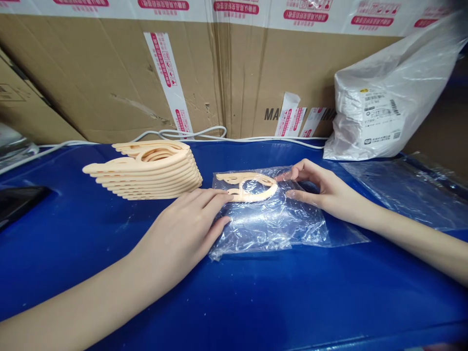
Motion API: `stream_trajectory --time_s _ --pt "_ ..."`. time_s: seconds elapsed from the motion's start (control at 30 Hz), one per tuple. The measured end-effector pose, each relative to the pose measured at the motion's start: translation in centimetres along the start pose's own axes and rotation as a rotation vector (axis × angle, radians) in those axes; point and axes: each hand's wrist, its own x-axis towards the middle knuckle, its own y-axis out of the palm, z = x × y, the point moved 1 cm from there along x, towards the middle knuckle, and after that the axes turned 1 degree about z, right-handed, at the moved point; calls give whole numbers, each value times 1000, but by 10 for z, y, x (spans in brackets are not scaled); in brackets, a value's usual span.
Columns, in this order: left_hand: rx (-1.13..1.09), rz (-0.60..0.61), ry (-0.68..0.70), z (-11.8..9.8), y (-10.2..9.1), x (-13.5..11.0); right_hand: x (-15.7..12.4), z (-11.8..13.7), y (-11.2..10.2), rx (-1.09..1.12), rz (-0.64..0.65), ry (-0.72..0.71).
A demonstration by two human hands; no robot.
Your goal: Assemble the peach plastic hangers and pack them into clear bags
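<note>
A beige folding clothes hanger (268, 193), folded up, lies inside a clear plastic bag (263, 226) on the blue table. My left hand (193, 214) reaches over the bag's left side, its fingers stretched out and touching the hanger's lower end, the thumb apart from them on the film. At the opposite side, my right hand (320, 187) has the bag's edge between bent fingers and thumb, close to the hanger's rounded tip. Left of the bag stands a neat stack of matching beige hangers (153, 170), just beyond my left fingers.
Behind the table (256, 302) stands a large cardboard box (248, 83), with a white cable (197, 132) along its base. A white bag with a label (383, 112) sits at back right. More clear plastic bags (409, 192) lie at right, a dark flat object (22, 204) at left.
</note>
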Motion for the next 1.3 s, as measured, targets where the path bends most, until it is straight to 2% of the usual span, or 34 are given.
stream_trajectory --time_s 0.2,0.67,0.93,1.07,1.13,1.23,1.3 --pt "-109 54 -41 3 0 -2 -1 0 0 9 -12 17" --pt "-196 72 -63 9 3 -2 0 3 1 -9 -2 25" --pt "-35 60 16 5 0 -3 0 4 1 -13 3 40" --pt "153 22 62 3 1 -3 -1 7 0 -18 -1 32" --pt "257 -13 139 5 -7 -1 -1 8 0 -25 1 33" --pt "284 -96 249 20 -35 6 -1 9 -5 -89 -55 18" --pt "216 -108 179 42 -57 11 -1 10 -11 -169 -129 -8"
